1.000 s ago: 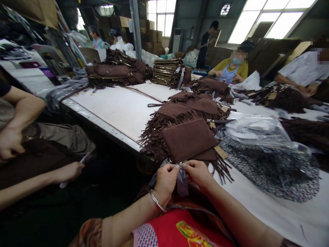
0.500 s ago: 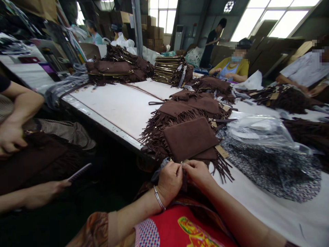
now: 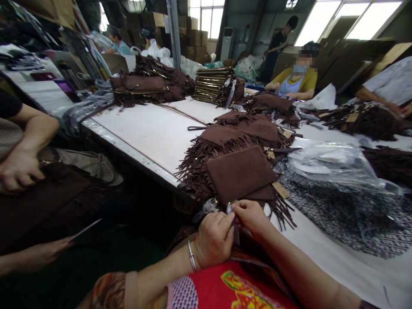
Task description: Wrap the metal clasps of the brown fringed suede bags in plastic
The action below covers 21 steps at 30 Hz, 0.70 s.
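My left hand (image 3: 214,238), with a silver bangle at the wrist, is closed low at the table's edge. What its curled fingers hold is hidden. Beside it, my right hand (image 3: 252,218) pinches with thumb and forefinger at a small metal clasp (image 3: 229,206) that has a bit of pale wrapping on it. Just beyond both hands, a dark brown flat pouch (image 3: 241,174) lies on fringed brown bags (image 3: 196,163). Crumpled clear plastic (image 3: 209,207) is bunched left of the clasp. Dark brown material below my hands is mostly hidden.
Another person's hand (image 3: 21,169) rests on a brown fringed bag at left; their lower hand (image 3: 48,251) holds a thin pale strip. Clear plastic bags (image 3: 331,163) lie on patterned cloth (image 3: 322,210) at right. Stacked gold-edged pouches (image 3: 212,86) stand farther back on the white table (image 3: 135,133).
My left hand has come down and turned, its fingers now near my right fingertips. More of the metal clasp shows. The neighbour's lower hand has moved down and left with the strip.
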Each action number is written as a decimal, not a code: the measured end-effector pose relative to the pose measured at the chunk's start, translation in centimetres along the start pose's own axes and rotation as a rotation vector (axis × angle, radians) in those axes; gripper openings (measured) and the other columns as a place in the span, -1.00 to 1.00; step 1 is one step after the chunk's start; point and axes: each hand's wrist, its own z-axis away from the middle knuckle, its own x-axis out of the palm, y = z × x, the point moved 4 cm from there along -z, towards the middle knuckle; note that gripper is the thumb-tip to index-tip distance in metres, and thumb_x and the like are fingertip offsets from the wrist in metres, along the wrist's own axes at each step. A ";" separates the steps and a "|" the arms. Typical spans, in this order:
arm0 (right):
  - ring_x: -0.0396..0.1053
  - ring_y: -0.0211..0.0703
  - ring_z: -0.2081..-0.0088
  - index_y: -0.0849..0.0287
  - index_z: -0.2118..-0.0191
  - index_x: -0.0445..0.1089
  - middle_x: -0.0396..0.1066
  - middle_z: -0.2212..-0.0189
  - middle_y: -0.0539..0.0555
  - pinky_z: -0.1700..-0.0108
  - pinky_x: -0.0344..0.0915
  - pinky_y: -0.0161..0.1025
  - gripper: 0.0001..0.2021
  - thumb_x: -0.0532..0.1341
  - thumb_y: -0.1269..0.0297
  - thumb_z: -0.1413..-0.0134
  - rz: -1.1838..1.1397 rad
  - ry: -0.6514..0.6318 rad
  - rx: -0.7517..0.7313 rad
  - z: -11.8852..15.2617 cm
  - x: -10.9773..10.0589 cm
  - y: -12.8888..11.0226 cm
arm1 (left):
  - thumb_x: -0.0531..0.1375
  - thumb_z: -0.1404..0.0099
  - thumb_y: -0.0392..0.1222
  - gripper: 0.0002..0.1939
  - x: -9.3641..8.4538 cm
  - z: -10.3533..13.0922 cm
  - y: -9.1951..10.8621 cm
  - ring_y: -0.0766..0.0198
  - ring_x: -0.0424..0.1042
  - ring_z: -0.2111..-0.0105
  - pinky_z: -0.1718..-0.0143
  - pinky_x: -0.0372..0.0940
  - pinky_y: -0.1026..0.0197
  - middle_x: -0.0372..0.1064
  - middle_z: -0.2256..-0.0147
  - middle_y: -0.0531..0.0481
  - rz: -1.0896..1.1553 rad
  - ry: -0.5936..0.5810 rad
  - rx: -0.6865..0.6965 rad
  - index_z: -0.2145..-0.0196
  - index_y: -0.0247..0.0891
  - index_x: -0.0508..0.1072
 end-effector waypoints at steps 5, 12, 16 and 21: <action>0.14 -0.34 0.72 0.18 0.54 0.33 0.23 0.76 -0.11 0.66 0.10 -0.38 -0.76 0.22 0.10 0.10 -0.047 -0.036 -0.026 0.0 0.0 0.6 | -0.01 -0.36 0.05 -0.64 1.4 0.3 -2.4 0.25 0.42 0.51 0.38 0.34 0.17 0.42 0.50 -0.03 0.707 0.040 -0.638 0.20 -0.30 0.38; 0.20 -0.31 0.57 0.23 0.55 0.41 0.32 0.63 -0.04 0.54 0.11 -0.38 -0.75 0.19 0.15 0.07 0.116 0.069 -0.184 0.5 -0.5 0.1 | 0.13 -0.18 0.25 -0.52 3.3 -0.7 -3.2 0.38 0.29 0.58 0.55 0.17 0.32 0.29 0.56 0.07 0.905 0.067 -0.901 0.45 -0.30 0.36; 0.24 -0.27 0.52 0.24 0.53 0.44 0.37 0.60 -0.01 0.49 0.15 -0.36 -0.74 0.18 0.14 0.05 0.123 0.058 -0.200 1.1 -0.5 -0.1 | 0.23 -0.11 0.21 -0.55 3.0 -0.8 -2.8 0.35 0.34 0.52 0.47 0.23 0.29 0.35 0.50 0.03 1.043 0.051 -0.921 0.43 -0.31 0.38; 0.24 -0.25 0.53 0.24 0.50 0.46 0.38 0.59 0.00 0.50 0.15 -0.35 -0.73 0.19 0.11 0.06 0.080 0.047 -0.167 1.8 -0.6 -0.3 | 0.25 -0.14 0.11 -0.62 2.5 -1.1 -1.7 0.26 0.45 0.40 0.33 0.32 0.20 0.44 0.41 -0.04 1.119 0.002 -0.912 0.33 -0.31 0.38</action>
